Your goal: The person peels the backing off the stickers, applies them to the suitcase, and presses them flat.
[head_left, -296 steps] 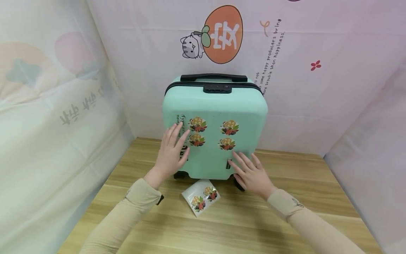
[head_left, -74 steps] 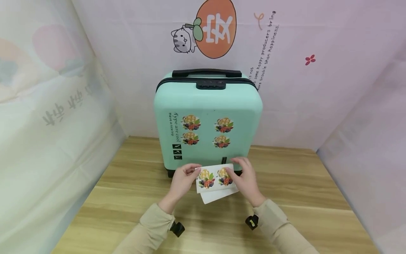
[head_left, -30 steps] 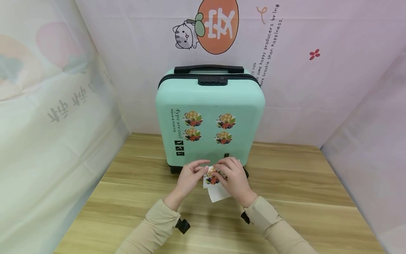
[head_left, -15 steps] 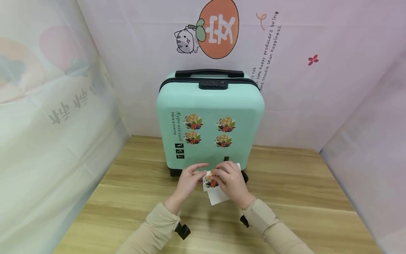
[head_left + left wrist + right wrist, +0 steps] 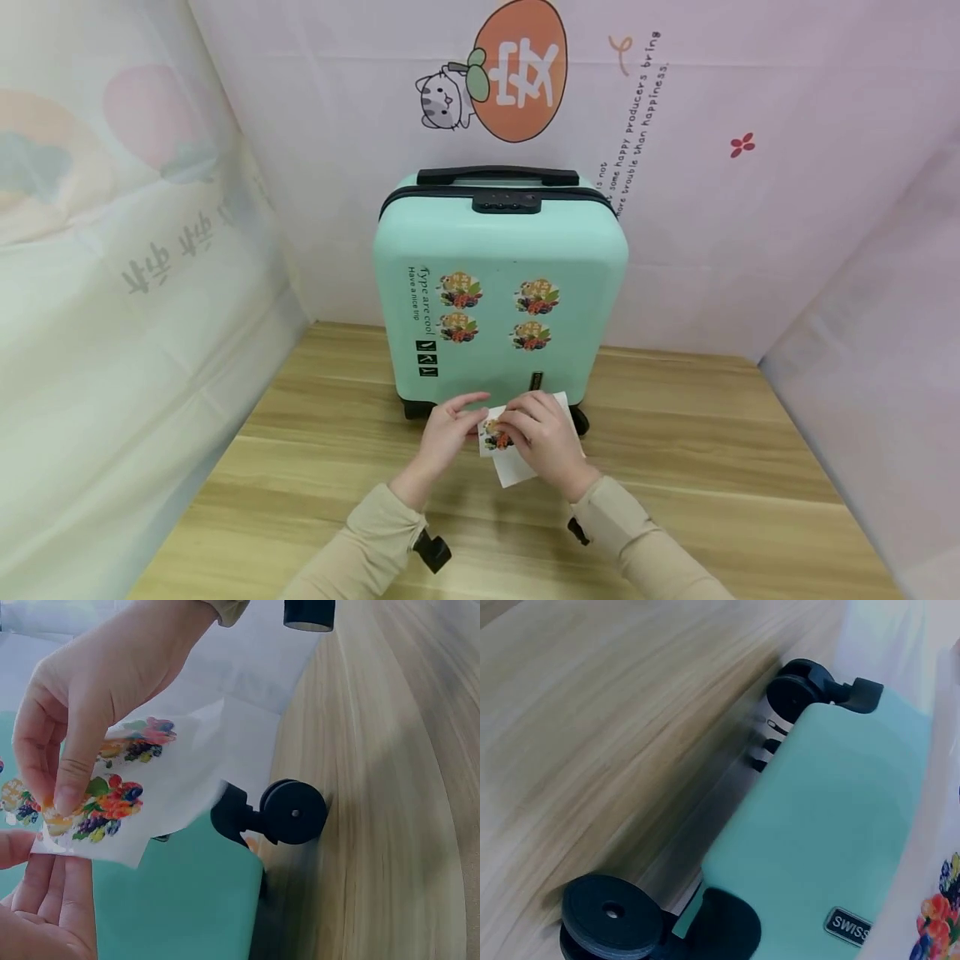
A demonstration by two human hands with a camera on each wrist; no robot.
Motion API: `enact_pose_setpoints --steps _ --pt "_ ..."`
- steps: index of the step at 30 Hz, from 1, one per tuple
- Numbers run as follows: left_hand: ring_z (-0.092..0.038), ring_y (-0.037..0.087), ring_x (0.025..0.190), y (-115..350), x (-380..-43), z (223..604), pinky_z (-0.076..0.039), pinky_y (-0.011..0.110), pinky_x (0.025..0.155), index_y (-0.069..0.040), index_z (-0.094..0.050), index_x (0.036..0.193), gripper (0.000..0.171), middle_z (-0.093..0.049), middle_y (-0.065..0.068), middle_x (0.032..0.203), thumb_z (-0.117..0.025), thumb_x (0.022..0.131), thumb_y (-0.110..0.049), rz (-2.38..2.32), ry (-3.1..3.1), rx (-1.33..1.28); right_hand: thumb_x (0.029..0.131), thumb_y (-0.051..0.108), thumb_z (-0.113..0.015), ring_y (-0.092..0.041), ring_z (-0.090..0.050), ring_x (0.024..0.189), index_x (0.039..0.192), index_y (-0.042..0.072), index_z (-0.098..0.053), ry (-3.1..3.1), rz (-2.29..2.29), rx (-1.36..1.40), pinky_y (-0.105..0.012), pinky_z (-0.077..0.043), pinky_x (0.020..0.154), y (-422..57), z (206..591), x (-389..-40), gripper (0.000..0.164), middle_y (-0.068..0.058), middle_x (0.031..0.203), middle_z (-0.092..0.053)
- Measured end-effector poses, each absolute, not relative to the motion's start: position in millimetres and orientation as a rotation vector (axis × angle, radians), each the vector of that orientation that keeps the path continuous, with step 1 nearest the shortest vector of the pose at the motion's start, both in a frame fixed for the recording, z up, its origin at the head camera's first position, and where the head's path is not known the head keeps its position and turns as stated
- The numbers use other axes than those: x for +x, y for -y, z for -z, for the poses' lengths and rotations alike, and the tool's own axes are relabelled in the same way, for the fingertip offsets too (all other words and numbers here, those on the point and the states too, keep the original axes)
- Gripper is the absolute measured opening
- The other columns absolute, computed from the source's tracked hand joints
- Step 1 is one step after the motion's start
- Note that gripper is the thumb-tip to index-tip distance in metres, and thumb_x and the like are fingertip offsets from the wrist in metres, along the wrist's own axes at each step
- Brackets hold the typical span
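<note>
My left hand pinches the left edge of a white sticker sheet between thumb and fingers, in front of the suitcase's lower edge. With thumb and fingertips, my right hand pinches at a round fruit sticker on that sheet. Seen from the left wrist, the right thumb presses the sticker's orange part, and a second fruit sticker shows beyond it. The sheet looks folded or doubled, its white part hanging down right. Behind it stands a mint-green suitcase bearing several similar stickers in two columns.
Black wheels of the suitcase stand on the wood-grain table. A black handle tops the case. Printed white cloth hangs behind and on both sides. Black wrist-worn devices sit below the sleeves.
Both hands rested on the suitcase while the sheet lay on the table; later they held the sheet up. My right hand then moved left from the sheet's right edge to the left sticker.
</note>
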State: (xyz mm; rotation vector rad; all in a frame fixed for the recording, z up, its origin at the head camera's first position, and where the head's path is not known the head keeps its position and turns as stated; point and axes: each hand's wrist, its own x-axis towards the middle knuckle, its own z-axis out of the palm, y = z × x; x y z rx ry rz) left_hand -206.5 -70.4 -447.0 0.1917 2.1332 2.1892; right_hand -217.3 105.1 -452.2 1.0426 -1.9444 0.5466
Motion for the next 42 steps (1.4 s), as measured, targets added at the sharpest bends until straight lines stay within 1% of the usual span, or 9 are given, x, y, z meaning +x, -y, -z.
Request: enact_pose_setpoints --steps 3,9,12,20,22,27,34,38,42 --pt "-0.069 0.016 0.080 69.3 -207.4 447.4 -0.057 0.034 0.075 0.001 -0.054 0.131 0.039 -0.072 0.018 0.093 -0.056 0.094 -0.013 -2.200 -2.141 0.177 0.079 0.011 -0.075 -0.020 -0.059 0.085 0.082 0.009 -0.071 1.965 -0.545 1.040 -0.032 -0.048 0.080 -105.0 453.9 -216.7 0.006 -0.003 0.086 -0.066" --pt "-0.068 0.012 0.081 69.0 -211.1 454.0 -0.057 0.031 0.074 0.009 -0.056 0.124 0.037 -0.067 0.024 0.107 -0.056 0.095 -0.013 -2.232 -2.105 0.189 0.070 0.000 -0.079 -0.018 -0.060 0.084 0.082 0.008 -0.070 1.953 -0.538 1.066 -0.030 -0.050 0.078 -105.3 459.4 -217.3 0.017 -0.002 0.085 -0.066" --pt "-0.066 0.009 0.078 70.0 -211.5 456.6 -0.056 0.028 0.072 0.012 -0.058 0.118 0.034 -0.066 0.025 0.110 -0.056 0.095 -0.012 -2.252 -2.087 0.160 0.071 -0.002 -0.078 -0.016 -0.062 0.082 0.083 0.008 -0.070 1.968 -0.548 1.099 -0.026 -0.051 0.075 -105.7 462.0 -216.2 0.018 -0.003 0.086 -0.066" --pt "-0.050 0.005 0.060 74.7 -216.3 465.4 -0.042 0.020 0.054 0.011 -0.059 0.113 0.031 -0.072 0.007 0.090 -0.059 0.093 -0.013 -2.243 -2.124 0.115 0.076 -0.005 -0.074 -0.009 -0.060 0.075 0.089 0.009 -0.069 2.153 -0.844 1.094 -0.018 -0.050 0.064 -104.7 461.9 -209.5 0.020 -0.001 0.089 -0.066" --pt "-0.051 0.005 0.060 76.0 -217.7 469.1 -0.040 0.019 0.053 0.011 -0.059 0.112 0.030 -0.072 0.009 0.091 -0.059 0.093 -0.012 -2.216 -2.139 0.110 0.078 -0.003 -0.072 -0.007 -0.060 0.071 0.090 0.009 -0.069 2.237 -0.963 1.058 -0.018 -0.050 0.061 -104.7 461.4 -207.6 0.017 -0.001 0.088 -0.067" --pt "-0.060 0.005 0.067 79.0 -221.4 478.7 -0.046 0.019 0.057 0.012 -0.059 0.112 0.029 -0.070 0.021 0.100 -0.059 0.093 -0.011 -2.173 -2.140 0.111 0.084 0.003 -0.068 -0.009 -0.064 0.074 0.092 0.009 -0.070 2.460 -1.364 0.878 -0.021 -0.054 0.066 -106.4 459.1 -204.4 0.010 -0.005 0.088 -0.069" --pt "-0.052 0.007 0.061 83.3 -225.3 490.2 -0.043 0.021 0.056 0.011 -0.060 0.107 0.026 -0.071 0.006 0.085 -0.059 0.092 -0.009 -2.164 -2.168 0.052 0.088 0.010 -0.066 -0.014 -0.063 0.081 0.099 0.001 -0.068 2.573 -1.805 0.682 -0.028 -0.054 0.068 -111.8 456.7 -207.5 0.014 -0.016 0.095 -0.068" --pt "-0.056 0.009 0.065 86.0 -224.0 497.1 -0.047 0.025 0.060 0.010 -0.059 0.108 0.024 -0.070 0.011 0.090 -0.057 0.093 -0.008 -2.141 -2.188 0.031 0.088 0.010 -0.065 -0.013 -0.061 0.080 0.101 -0.003 -0.066 2.554 -1.912 0.656 -0.032 -0.052 0.063 -115.4 456.8 -207.6 0.019 -0.020 0.098 -0.066" --pt "-0.060 0.010 0.069 88.9 -224.7 507.6 -0.051 0.023 0.062 0.011 -0.057 0.109 0.023 -0.069 0.017 0.095 -0.055 0.093 -0.005 -2.145 -2.179 -0.009 0.088 0.009 -0.065 -0.010 -0.061 0.080 0.103 -0.007 -0.064 2.521 -2.005 0.600 -0.032 -0.053 0.071 -120.3 454.5 -208.6 0.022 -0.016 0.096 -0.065"
